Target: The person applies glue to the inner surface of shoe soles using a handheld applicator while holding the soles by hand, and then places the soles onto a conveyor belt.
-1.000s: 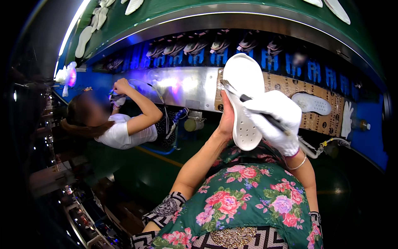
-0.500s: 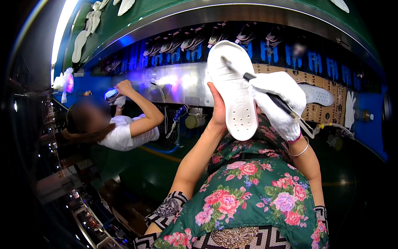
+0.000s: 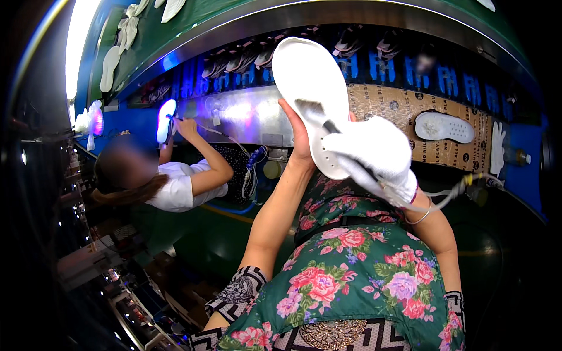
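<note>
A white shoe sole (image 3: 310, 67) is held up in front of me, its broad rounded end tilted away to the left. My bare left hand (image 3: 300, 137) grips it from below, thumb along its left edge and fingers mostly hidden behind. In a white knit glove, my right hand (image 3: 380, 155) is closed round a dark-handled brush with a hose (image 3: 453, 193) trailing from its wrist side. The brush's bristles (image 3: 310, 108), blurred by motion, are over the middle of the sole's face. Contact between them is hard to make out.
Another white sole (image 3: 459, 130) lies on a printed cardboard sheet (image 3: 386, 105), with a white glove (image 3: 497, 149) to its right. Shoes (image 3: 237, 61) line a rack behind a metal bench (image 3: 252, 117). A green upper surface (image 3: 234, 9) curves overhead. A co-worker (image 3: 187, 175) at left holds a lit sole (image 3: 166, 120).
My sole has moved up and left, its face tilting. My right hand and brush have shifted left and downward. The co-worker's sole has come up upright into view.
</note>
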Available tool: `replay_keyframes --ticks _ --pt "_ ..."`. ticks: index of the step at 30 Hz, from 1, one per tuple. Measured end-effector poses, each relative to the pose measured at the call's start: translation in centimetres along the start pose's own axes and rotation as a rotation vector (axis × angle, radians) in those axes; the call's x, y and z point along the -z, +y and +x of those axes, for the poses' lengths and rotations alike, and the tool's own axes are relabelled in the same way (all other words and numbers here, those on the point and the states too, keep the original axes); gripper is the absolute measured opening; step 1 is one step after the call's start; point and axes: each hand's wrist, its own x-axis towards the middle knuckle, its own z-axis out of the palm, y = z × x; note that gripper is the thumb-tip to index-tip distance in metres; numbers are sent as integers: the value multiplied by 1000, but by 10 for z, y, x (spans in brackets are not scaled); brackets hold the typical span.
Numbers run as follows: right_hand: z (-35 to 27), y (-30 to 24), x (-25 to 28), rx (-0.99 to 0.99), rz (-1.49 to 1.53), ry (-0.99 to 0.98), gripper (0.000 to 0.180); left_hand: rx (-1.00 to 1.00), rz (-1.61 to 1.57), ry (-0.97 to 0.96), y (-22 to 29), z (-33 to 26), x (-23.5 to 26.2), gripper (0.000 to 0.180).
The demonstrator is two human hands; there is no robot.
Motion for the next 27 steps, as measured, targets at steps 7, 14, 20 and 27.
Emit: replay_keyframes --ticks 7,14,20,27 --pt "-2 5 0 -90 155 120 25 -70 -100 54 5 4 -4 112" --pt "-9 -5 -8 -34 367 43 26 113 -246 -204 9 16 25 119" --pt "-18 -2 -10 -15 131 -94 30 25 -191 -284 11 27 26 113" --pt "-17 7 -12 28 161 31 20 63 -169 -256 18 31 31 118"
